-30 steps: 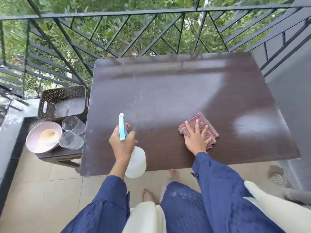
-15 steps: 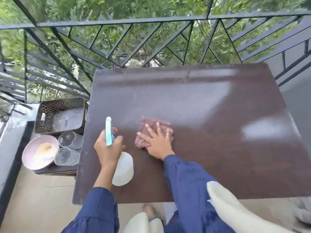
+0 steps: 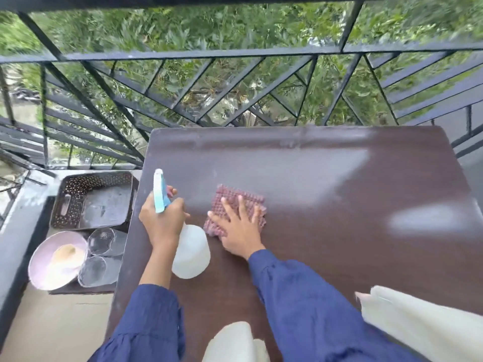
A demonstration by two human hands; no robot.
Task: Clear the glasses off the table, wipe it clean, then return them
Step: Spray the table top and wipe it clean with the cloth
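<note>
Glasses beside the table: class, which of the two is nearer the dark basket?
The far glass, next to the basket's near edge. The other glass lies nearer the camera, beside the bowl.

The dark brown rectangular table top (image 3: 339, 231) looks like smooth laminate, glossy where it catches the light and dulled elsewhere by hazy pale streaks. The dusty-pink waffle-weave cloth (image 3: 235, 202) is nubbly and matt. The translucent white plastic spray bottle (image 3: 192, 253) is smooth and faintly frosted, its light blue trigger head (image 3: 159, 192) a shinier plastic. The two clear drinking glasses (image 3: 104, 241) are glossy, the dark perforated plastic basket (image 3: 70, 199) dull, the dark painted metal railing (image 3: 198, 54) satin
</note>
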